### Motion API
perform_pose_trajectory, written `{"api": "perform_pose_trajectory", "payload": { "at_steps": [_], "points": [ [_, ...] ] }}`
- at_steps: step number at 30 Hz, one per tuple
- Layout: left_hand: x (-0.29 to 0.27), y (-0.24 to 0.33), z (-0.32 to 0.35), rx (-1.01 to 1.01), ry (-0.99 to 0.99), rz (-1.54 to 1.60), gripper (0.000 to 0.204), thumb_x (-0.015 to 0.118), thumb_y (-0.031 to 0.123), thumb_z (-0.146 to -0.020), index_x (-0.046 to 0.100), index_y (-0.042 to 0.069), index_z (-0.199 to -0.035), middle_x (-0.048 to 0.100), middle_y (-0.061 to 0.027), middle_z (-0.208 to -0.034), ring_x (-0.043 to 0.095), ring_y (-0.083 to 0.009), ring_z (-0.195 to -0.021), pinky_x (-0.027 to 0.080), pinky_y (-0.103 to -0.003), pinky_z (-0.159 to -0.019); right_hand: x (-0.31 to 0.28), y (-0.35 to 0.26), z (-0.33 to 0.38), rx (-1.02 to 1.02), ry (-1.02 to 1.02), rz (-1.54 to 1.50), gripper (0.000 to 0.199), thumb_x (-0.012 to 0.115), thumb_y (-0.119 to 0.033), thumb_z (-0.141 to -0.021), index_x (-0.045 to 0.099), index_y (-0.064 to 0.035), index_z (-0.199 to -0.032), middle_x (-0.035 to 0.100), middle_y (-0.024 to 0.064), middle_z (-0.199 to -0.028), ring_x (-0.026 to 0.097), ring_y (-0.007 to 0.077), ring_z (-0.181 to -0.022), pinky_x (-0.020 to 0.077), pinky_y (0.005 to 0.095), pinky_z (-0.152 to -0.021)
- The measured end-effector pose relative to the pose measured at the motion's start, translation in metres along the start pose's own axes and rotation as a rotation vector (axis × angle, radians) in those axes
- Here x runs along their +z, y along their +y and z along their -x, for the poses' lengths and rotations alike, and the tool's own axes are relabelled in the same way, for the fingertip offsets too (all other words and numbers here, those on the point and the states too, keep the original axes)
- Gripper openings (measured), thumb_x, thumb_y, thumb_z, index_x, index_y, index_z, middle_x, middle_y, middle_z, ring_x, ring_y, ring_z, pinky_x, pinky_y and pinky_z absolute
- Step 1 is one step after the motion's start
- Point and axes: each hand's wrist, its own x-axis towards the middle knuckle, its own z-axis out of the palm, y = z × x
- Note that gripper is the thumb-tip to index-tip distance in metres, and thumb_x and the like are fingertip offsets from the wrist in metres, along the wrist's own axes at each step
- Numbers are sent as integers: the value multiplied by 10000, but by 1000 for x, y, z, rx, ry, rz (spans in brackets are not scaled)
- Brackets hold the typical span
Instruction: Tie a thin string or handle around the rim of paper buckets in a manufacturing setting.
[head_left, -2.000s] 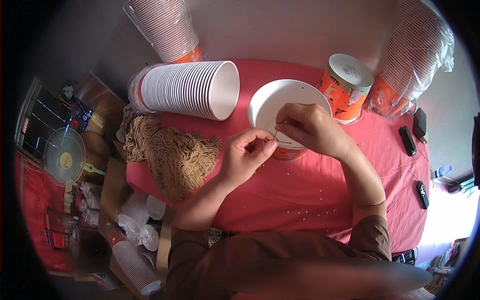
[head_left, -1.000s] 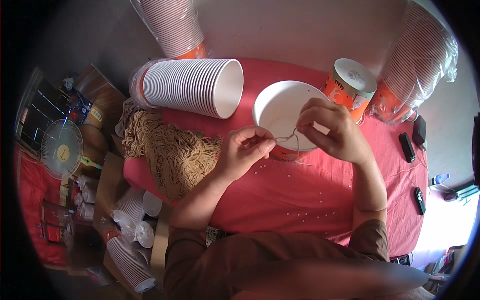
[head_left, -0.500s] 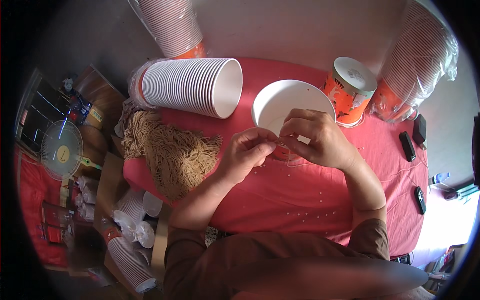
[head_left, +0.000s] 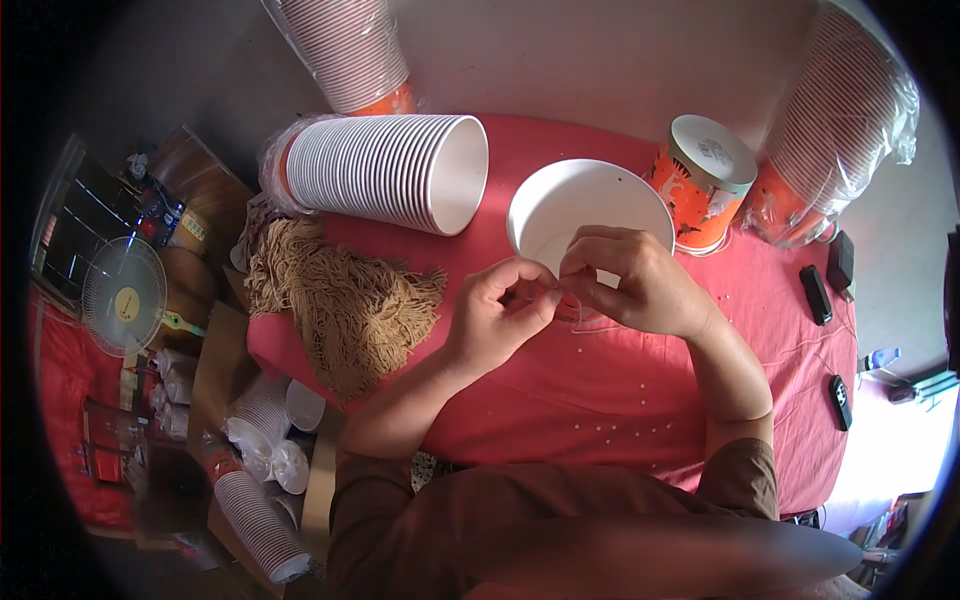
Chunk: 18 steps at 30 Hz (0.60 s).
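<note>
both hands pinched together at the near rim of the white paper cup (head_left: 590, 205) on the red table (head_left: 640, 400): left hand (head_left: 495, 315), right hand (head_left: 630, 280). can't tell what they grip; cord bundle (head_left: 335, 300) lies well left.

- One open white paper cup (head_left: 590, 205)
- One upturned orange cup (head_left: 702, 182)
- Three wrapped cup stacks (head_left: 385, 170)
- One bundle of tan string (head_left: 335, 300)
- Two hands (head_left: 500, 315)
- One small fan (head_left: 124, 297)
</note>
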Motion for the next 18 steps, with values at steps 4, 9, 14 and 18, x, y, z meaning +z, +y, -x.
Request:
{"api": "perform_pose_trajectory", "payload": {
  "at_steps": [4, 9, 14, 18],
  "points": [
    [3, 0, -2, 146, 75, -157, 73, 698, 11, -859, 627, 19, -874, 592, 26, -702, 471, -16, -585, 371, -191, -528, -1, -1, -1, 4, -30, 15, 84, 667, -41, -804, 651, -9, -881, 649, 133, -821, 644, 343, -767, 494, 429, -675],
    [2, 0, -2, 217, 85, -176, 109, 677, -47, -858, 640, 3, -947, 690, -53, -803, 658, -68, -697, 504, -201, -599, -2, -2, -1, 13, -61, 22, 95, 657, -78, -829, 645, -1, -881, 650, 146, -831, 630, 365, -807, 479, 448, -736],
    [3, -2, -1, 232, 102, -145, 89, 678, -26, -882, 650, 5, -960, 675, -27, -797, 599, -40, -674, 464, -185, -589, -4, -3, -1, 39, -80, -19, 88, 667, -70, -830, 648, 8, -865, 646, 150, -804, 625, 353, -770, 482, 428, -699],
    [0, -7, 1, 111, 48, 28, 45, 664, 19, -916, 640, 20, -954, 608, 33, -744, 493, 1, -630, 392, -169, -555, -4, -4, -1, 139, -104, -131, 116, 682, -86, -866, 652, 16, -821, 636, 144, -764, 615, 315, -696, 469, 394, -634]
  ]
}}
